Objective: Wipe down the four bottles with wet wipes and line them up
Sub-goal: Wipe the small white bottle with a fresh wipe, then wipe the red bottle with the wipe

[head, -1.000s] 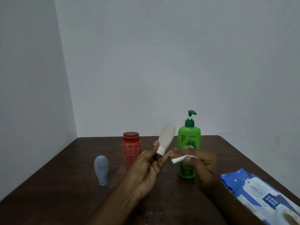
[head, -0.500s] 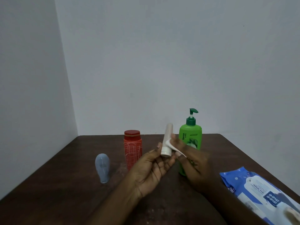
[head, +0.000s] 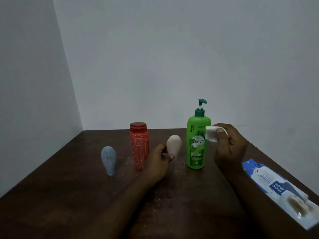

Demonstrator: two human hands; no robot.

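Dark worktop, grey corner: the left hand clamps its fingers low on the cream bottle between the red bottle and green pump bottle, likely slotting it into the row. The right hand pinches the wet wipe, held clear.

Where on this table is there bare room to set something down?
Bare table lies in front of the blue-grey bottle and red bottle, left of the left arm, and again between the two forearms. Crowded: the gap between red bottle and green pump bottle, where the left hand holds the cream bottle, and the right edge, under the wipes pack.
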